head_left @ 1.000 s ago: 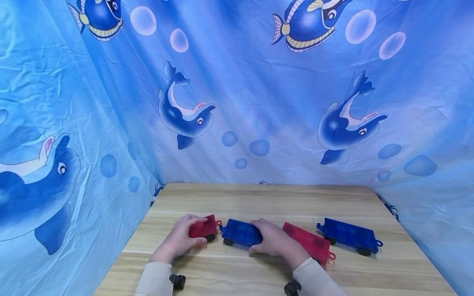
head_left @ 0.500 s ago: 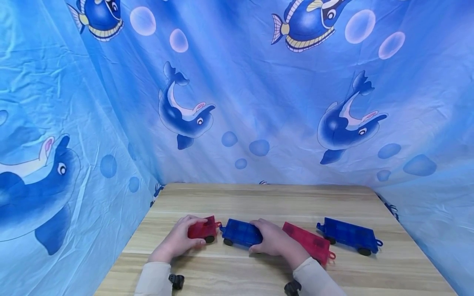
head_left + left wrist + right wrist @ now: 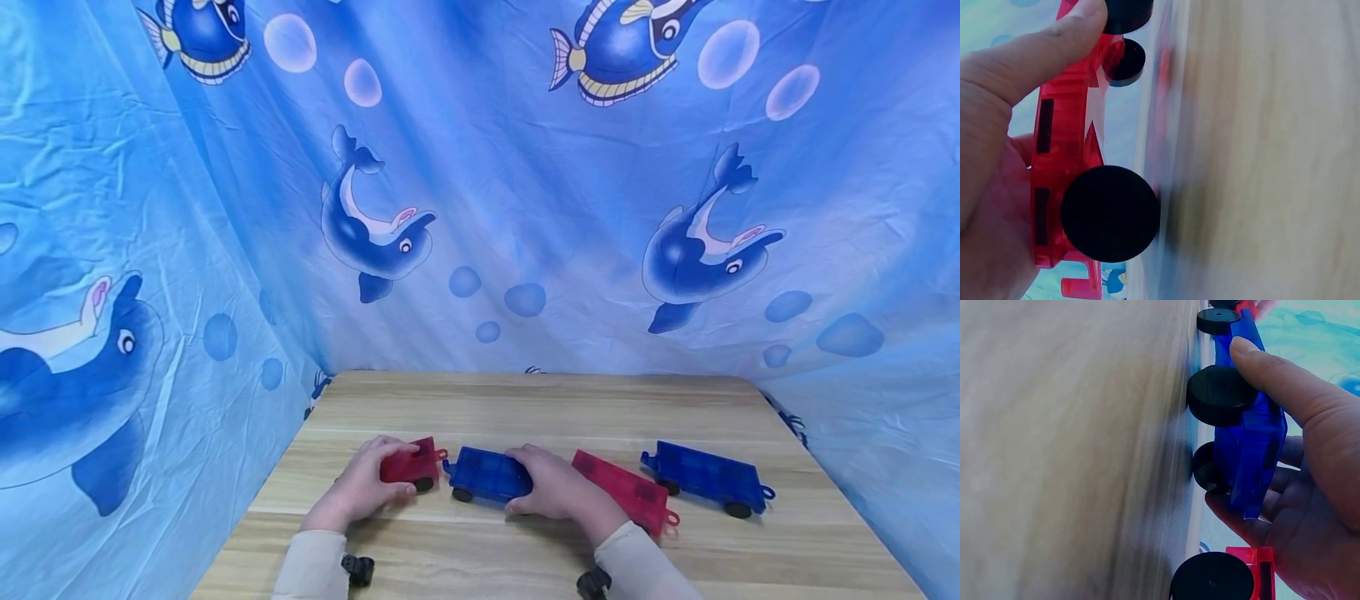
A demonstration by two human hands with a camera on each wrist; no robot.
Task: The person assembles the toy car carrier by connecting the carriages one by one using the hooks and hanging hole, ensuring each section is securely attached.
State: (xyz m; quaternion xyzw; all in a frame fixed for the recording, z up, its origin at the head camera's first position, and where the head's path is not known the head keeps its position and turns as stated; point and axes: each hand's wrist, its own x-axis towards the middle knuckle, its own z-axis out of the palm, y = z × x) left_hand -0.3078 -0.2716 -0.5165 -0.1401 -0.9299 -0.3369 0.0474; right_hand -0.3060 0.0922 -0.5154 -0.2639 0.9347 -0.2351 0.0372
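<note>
My left hand [image 3: 366, 482] grips a red see-through toy train car [image 3: 424, 468] on black wheels, thumb on the near side and fingers over the far side. A ring sticks out of its right end. Beside that ring sits the small hook of a blue toy train car [image 3: 487, 473], overlapping it in the head view. Around the right end of the blue car my right hand [image 3: 551, 483] holds on, thumb along its side in the right wrist view. Palm and fingers hide part of each car. The left wrist view shows the red car's wheel [image 3: 1110, 214] close by the tabletop.
Just right of my right hand stands another red train car [image 3: 626, 490], partly behind the forearm. Farther right a second blue car [image 3: 708, 477] stands angled on the wooden table [image 3: 540, 400]. A blue sea-print curtain [image 3: 480, 208] encloses the table's back and sides.
The red car in my left hand has shifted slightly left and nearer. The blue car in my right hand has slid slightly left. The two other cars have stayed put.
</note>
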